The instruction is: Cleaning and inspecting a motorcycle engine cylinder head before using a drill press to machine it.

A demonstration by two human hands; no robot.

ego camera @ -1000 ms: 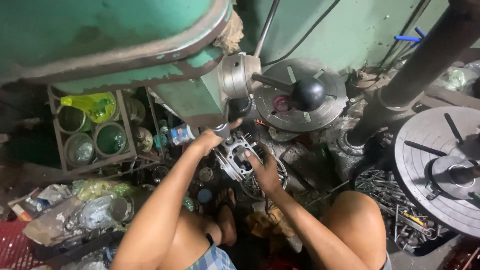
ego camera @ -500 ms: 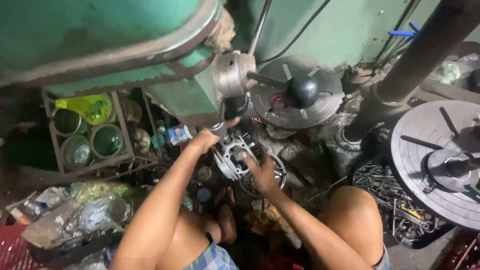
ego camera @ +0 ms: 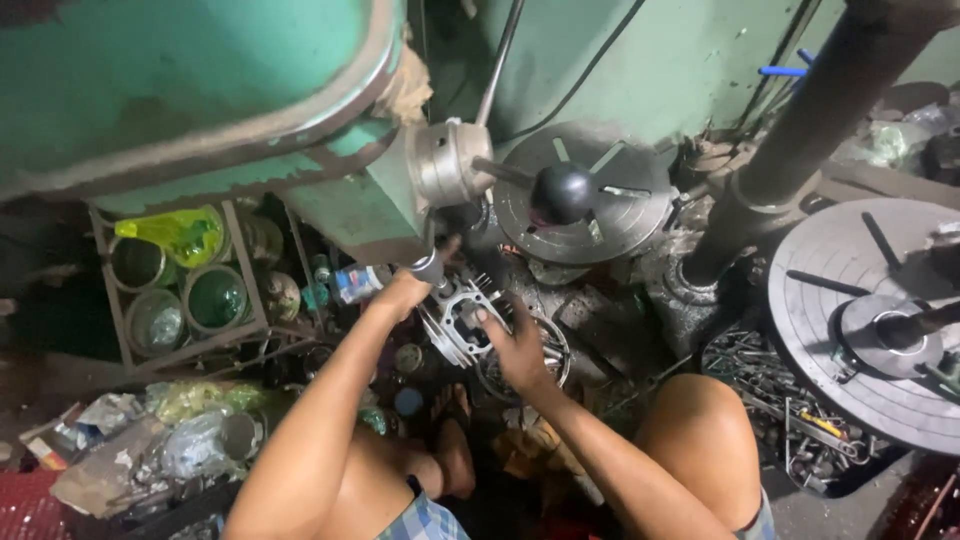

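A finned metal cylinder block [ego camera: 458, 322] sits under the spindle of a green drill press [ego camera: 300, 150]. My left hand [ego camera: 408, 290] grips the dark chuck [ego camera: 432, 268] just above the block. My right hand [ego camera: 518, 347] rests on the block's right side, fingers spread over its fins. A feed lever with a black ball knob [ego camera: 563, 192] sticks out of the press head above both hands. My bare knees show at the bottom of the head view.
A metal rack with tins and a yellow bag [ego camera: 178, 280] stands left. Round slotted tables [ego camera: 585, 195] [ego camera: 880, 320] lie behind and right, beside a thick steel column [ego camera: 790, 140]. Scrap bolts [ego camera: 770, 380] and crumpled plastic [ego camera: 150, 440] litter the floor.
The view has shifted slightly. Both hands stay at the chuck and the block; my right hand has slid a little closer onto the block.
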